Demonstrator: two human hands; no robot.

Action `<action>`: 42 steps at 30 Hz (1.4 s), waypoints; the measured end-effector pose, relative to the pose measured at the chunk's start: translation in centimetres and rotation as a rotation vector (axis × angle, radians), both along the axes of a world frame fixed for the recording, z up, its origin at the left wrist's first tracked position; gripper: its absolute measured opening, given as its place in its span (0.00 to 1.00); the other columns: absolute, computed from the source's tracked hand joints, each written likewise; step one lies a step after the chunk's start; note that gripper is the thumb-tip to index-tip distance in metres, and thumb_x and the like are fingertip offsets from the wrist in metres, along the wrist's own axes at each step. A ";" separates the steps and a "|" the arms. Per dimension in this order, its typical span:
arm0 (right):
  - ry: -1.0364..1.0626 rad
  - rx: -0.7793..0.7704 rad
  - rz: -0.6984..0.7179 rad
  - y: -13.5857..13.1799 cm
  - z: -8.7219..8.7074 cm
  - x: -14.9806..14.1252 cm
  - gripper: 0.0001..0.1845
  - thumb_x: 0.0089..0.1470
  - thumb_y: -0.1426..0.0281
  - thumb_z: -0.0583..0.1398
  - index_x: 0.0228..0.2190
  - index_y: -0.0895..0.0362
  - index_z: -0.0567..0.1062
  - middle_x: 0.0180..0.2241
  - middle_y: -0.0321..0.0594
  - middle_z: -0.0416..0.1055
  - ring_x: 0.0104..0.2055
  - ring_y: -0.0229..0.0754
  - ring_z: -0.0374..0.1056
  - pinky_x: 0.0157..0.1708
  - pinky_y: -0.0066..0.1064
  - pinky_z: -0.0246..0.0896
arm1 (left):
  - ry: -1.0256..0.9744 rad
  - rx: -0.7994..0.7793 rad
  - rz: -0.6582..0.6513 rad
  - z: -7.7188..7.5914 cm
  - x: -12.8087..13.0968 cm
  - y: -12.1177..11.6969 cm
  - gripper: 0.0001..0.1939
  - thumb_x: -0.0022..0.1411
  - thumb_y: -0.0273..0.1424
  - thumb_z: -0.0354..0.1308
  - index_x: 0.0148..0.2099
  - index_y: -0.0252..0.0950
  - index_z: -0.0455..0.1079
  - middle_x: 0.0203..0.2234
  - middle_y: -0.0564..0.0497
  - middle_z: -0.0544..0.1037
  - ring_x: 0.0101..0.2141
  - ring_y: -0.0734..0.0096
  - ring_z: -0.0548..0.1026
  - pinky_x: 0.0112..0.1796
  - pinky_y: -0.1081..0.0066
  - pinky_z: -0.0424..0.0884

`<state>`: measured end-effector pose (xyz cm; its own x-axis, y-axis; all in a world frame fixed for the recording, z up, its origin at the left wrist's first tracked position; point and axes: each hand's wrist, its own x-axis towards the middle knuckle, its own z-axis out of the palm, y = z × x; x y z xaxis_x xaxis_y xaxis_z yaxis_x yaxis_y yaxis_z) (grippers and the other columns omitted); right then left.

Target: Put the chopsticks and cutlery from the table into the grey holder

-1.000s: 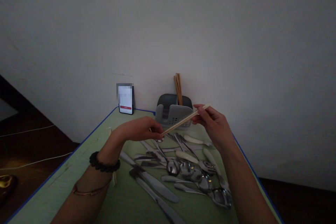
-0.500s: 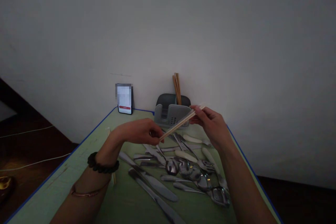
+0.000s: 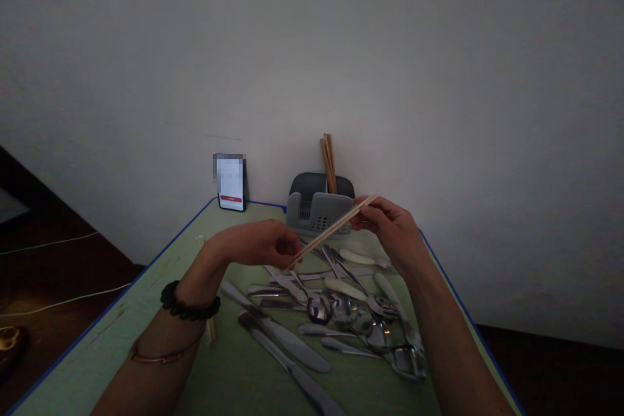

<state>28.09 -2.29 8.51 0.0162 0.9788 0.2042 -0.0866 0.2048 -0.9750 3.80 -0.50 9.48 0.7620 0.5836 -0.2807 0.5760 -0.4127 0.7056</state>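
Note:
A pair of pale chopsticks (image 3: 331,229) slants up to the right between my two hands, above the cutlery. My left hand (image 3: 263,244) pinches the lower end, its fingers closed. At the upper end my right hand (image 3: 387,224) grips the sticks between thumb and fingers. Beneath them lies a pile of spoons (image 3: 319,307), forks (image 3: 383,305) and white-handled pieces (image 3: 345,288). Two table knives (image 3: 292,341) lie nearer to me. Just behind the sticks stands a grey cutlery holder (image 3: 324,211) with several brown chopsticks (image 3: 329,162) upright in its right compartment.
A phone (image 3: 231,183) leans against the wall at the table's back left. More pale chopsticks (image 3: 211,328) lie partly behind my left wrist. The green table (image 3: 117,325) has a blue edge, and white cables (image 3: 63,301) run at the left.
The pale chopsticks have slid slightly down and left, so less of them sticks out past my right hand and their lower tips now show below my left fingers. Both hands stay nearly in place.

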 end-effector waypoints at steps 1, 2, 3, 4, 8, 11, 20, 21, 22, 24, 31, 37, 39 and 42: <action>0.000 0.001 -0.004 0.0 0.0 0.0 0.11 0.43 0.65 0.64 0.31 0.57 0.77 0.24 0.35 0.74 0.26 0.36 0.70 0.32 0.32 0.69 | 0.002 0.003 -0.004 0.1 0.0 -0.1 0.10 0.54 0.29 0.55 0.37 0.33 0.73 0.26 0.54 0.76 0.27 0.75 0.70 0.28 0.79 0.64; -0.001 0.002 -0.013 0.0 0.0 0.0 0.10 0.43 0.66 0.64 0.30 0.57 0.77 0.24 0.35 0.74 0.26 0.36 0.70 0.31 0.32 0.69 | 0.003 0.003 -0.007 0.2 0.0 -0.1 0.10 0.54 0.29 0.55 0.38 0.33 0.73 0.26 0.53 0.76 0.27 0.75 0.71 0.28 0.79 0.64; -0.002 0.002 -0.025 0.0 0.1 0.0 0.10 0.43 0.66 0.63 0.30 0.57 0.76 0.24 0.34 0.74 0.25 0.36 0.69 0.31 0.32 0.69 | 0.003 0.004 -0.012 0.2 0.0 -0.1 0.10 0.55 0.30 0.55 0.38 0.33 0.73 0.27 0.53 0.76 0.28 0.74 0.71 0.29 0.79 0.64; -0.004 0.002 -0.039 0.0 0.1 0.0 0.09 0.43 0.66 0.63 0.30 0.57 0.76 0.24 0.34 0.74 0.25 0.36 0.69 0.31 0.32 0.69 | 0.000 0.005 -0.015 0.3 0.1 -0.2 0.10 0.55 0.30 0.55 0.39 0.33 0.74 0.27 0.53 0.77 0.28 0.74 0.72 0.29 0.79 0.64; -0.009 0.000 -0.076 0.0 0.2 -0.1 0.09 0.43 0.66 0.63 0.29 0.57 0.74 0.23 0.33 0.73 0.23 0.35 0.68 0.29 0.32 0.68 | -0.029 0.018 -0.035 0.4 0.2 -0.3 0.11 0.58 0.32 0.53 0.39 0.33 0.73 0.28 0.52 0.78 0.29 0.73 0.73 0.30 0.79 0.65; -0.033 0.007 -0.065 0.0 0.2 -0.3 0.09 0.43 0.66 0.63 0.28 0.57 0.74 0.23 0.34 0.73 0.24 0.35 0.68 0.29 0.31 0.68 | -0.012 0.069 -0.049 0.3 0.5 -0.2 0.12 0.59 0.33 0.52 0.39 0.33 0.73 0.28 0.52 0.77 0.29 0.74 0.72 0.30 0.79 0.65; -0.086 -0.021 0.008 -0.3 0.4 -0.5 0.11 0.43 0.63 0.64 0.28 0.58 0.76 0.25 0.37 0.75 0.26 0.37 0.71 0.31 0.32 0.69 | -0.019 0.068 0.001 -0.3 0.8 0.1 0.11 0.58 0.33 0.54 0.36 0.32 0.72 0.25 0.53 0.75 0.26 0.75 0.69 0.27 0.79 0.63; -0.087 -0.024 0.013 -0.3 0.4 -0.5 0.11 0.44 0.63 0.63 0.28 0.58 0.77 0.25 0.37 0.76 0.27 0.38 0.71 0.32 0.33 0.69 | -0.016 0.059 -0.002 -0.4 0.7 0.1 0.10 0.57 0.33 0.54 0.37 0.32 0.73 0.25 0.53 0.75 0.26 0.75 0.70 0.28 0.79 0.64; -0.086 -0.025 0.017 -0.4 0.5 -0.5 0.12 0.45 0.62 0.63 0.28 0.58 0.77 0.25 0.38 0.76 0.27 0.38 0.71 0.32 0.33 0.70 | -0.012 0.056 -0.005 -0.4 0.7 0.1 0.10 0.57 0.32 0.54 0.37 0.32 0.73 0.26 0.52 0.76 0.27 0.75 0.70 0.28 0.79 0.64; -0.080 -0.026 0.018 -0.4 0.5 -0.5 0.12 0.45 0.62 0.63 0.29 0.58 0.77 0.26 0.38 0.76 0.27 0.39 0.71 0.31 0.33 0.70 | 0.002 0.056 -0.007 -0.4 0.6 0.1 0.10 0.57 0.32 0.54 0.37 0.32 0.74 0.26 0.52 0.76 0.27 0.75 0.71 0.29 0.79 0.64; -0.100 -0.027 0.007 -0.1 0.0 -0.4 0.12 0.45 0.61 0.63 0.26 0.58 0.74 0.23 0.37 0.75 0.24 0.38 0.71 0.28 0.31 0.69 | 0.025 0.061 -0.003 -0.4 0.5 0.1 0.10 0.55 0.32 0.55 0.35 0.34 0.74 0.26 0.54 0.77 0.27 0.75 0.71 0.28 0.79 0.63; -0.148 -0.013 0.014 -0.1 -0.2 -0.6 0.12 0.46 0.61 0.63 0.25 0.58 0.73 0.23 0.37 0.75 0.25 0.38 0.72 0.26 0.30 0.69 | 0.062 0.080 -0.041 -0.7 0.4 0.2 0.08 0.55 0.31 0.54 0.32 0.34 0.73 0.23 0.55 0.75 0.25 0.76 0.69 0.26 0.79 0.61; -0.136 -0.016 0.026 -0.2 -0.2 -0.6 0.11 0.46 0.62 0.62 0.26 0.58 0.74 0.25 0.37 0.75 0.27 0.38 0.72 0.26 0.29 0.69 | 0.063 0.081 -0.039 -0.8 0.3 0.3 0.08 0.55 0.31 0.54 0.32 0.34 0.73 0.23 0.55 0.75 0.25 0.76 0.69 0.26 0.79 0.61; -0.104 -0.019 0.051 -0.2 -0.1 -0.7 0.12 0.46 0.61 0.63 0.29 0.57 0.76 0.28 0.37 0.76 0.28 0.38 0.72 0.27 0.29 0.69 | 0.060 0.078 -0.028 -0.8 0.2 0.3 0.08 0.55 0.31 0.54 0.33 0.33 0.73 0.23 0.54 0.75 0.25 0.76 0.69 0.26 0.80 0.61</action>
<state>27.40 -2.51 8.36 -0.0539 0.9815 0.1837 0.0056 0.1843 -0.9829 4.02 -0.16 8.67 0.7618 0.5838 -0.2809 0.6035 -0.4818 0.6353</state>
